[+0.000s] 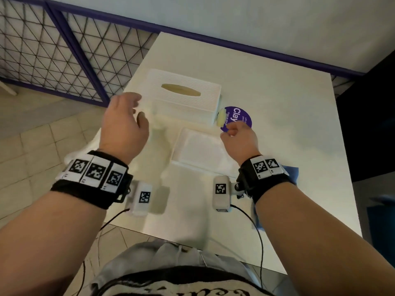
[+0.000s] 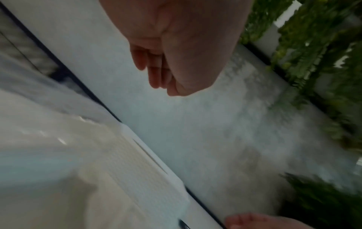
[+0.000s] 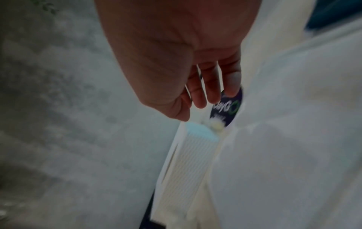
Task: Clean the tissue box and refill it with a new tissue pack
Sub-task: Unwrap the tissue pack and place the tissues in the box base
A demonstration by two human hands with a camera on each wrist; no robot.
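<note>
A white textured tissue box with an oval slot on top stands on the white table; it also shows as the box and the box in the wrist views. In front of it lies a flat tissue pack in clear wrap. My left hand hovers just off the box's left end, fingers loosely curled and empty, as the left hand confirms. My right hand hangs by the box's right front corner, above the pack's far right corner, holding nothing; the right hand has relaxed fingers.
A round purple disc lettered "Clay" lies right of the box, with a pale yellow lump against the box's end. A blue cloth lies under my right wrist. A mesh fence borders the table on the left.
</note>
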